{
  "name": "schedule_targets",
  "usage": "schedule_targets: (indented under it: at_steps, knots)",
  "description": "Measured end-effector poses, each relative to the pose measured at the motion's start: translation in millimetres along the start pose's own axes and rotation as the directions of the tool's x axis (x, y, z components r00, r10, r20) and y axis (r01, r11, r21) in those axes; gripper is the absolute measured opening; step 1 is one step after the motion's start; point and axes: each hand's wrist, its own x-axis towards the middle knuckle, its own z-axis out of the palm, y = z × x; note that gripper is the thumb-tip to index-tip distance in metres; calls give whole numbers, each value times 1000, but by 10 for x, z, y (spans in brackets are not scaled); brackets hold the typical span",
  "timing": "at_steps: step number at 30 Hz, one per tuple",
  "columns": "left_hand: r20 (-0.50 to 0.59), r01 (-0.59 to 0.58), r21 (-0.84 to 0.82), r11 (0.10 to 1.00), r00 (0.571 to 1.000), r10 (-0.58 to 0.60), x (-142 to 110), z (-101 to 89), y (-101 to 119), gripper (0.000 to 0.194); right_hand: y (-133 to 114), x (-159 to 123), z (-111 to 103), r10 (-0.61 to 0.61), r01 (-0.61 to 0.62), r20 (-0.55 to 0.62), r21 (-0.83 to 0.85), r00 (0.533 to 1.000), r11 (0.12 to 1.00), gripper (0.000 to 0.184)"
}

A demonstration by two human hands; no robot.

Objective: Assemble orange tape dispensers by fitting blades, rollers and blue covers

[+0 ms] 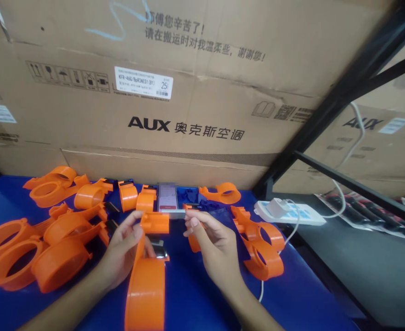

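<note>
My left hand (123, 248) is closed around the neck of an orange plastic tape dispenser (145, 289), whose wide ring hangs toward me. The flat head of the dispenser is raised between my hands. Between finger and thumb, my right hand (218, 246) pinches one end of a small serrated metal blade (177, 214). The blade's other end lies by the upper right of the dispenser head; I cannot tell whether it is seated in it. Behind the blade is a phone (167, 195) with a lit screen. Another orange piece (194, 243) shows partly behind my right fingers.
Several orange dispensers (63, 271) are piled at the left of the blue table (202, 294), and more orange dispensers (262, 253) lie at the right. Dark blue parts (190, 195) sit behind. A white power strip (292, 212), a black metal frame (312, 110) and large cartons (188, 92) border the table.
</note>
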Motion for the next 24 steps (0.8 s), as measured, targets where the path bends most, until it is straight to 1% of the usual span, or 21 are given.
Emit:
schedule_targets:
  at_steps: [5, 10, 14, 17, 20, 22, 24]
  knots:
    - [13, 19, -19, 1000, 1000, -19, -5, 0, 7, 41, -2, -5, -9, -45, 47, 25, -56, 999, 997, 16]
    - [24, 21, -24, 999, 999, -20, 13, -37, 26, 33, 2, -32, -7, -83, 88, 93, -55, 992, 995, 16]
    - [35, 41, -3, 999, 999, -40, 19, -55, 21, 36, 11, -73, 10, -95, 106, 143, -71, 985, 992, 22]
    - [59, 28, 60, 998, 998, -32, 11, -53, -7, 40, 8, -85, 33, -140, 166, 188, -132, 972, 977, 25]
    - [67, 5, 115, 993, 998, -12, 5, -33, -23, 39, -10, -84, 46, -168, 216, 249, -183, 954, 959, 27]
    - [51, -5, 114, 993, 999, -1, 3, -13, -6, 40, -16, -94, 53, -160, 219, 288, -187, 944, 958, 30]
    - [15, -23, 80, 997, 1000, 22, 4, 0, 34, 39, 0, -123, 71, -119, 184, 337, -167, 934, 969, 36]
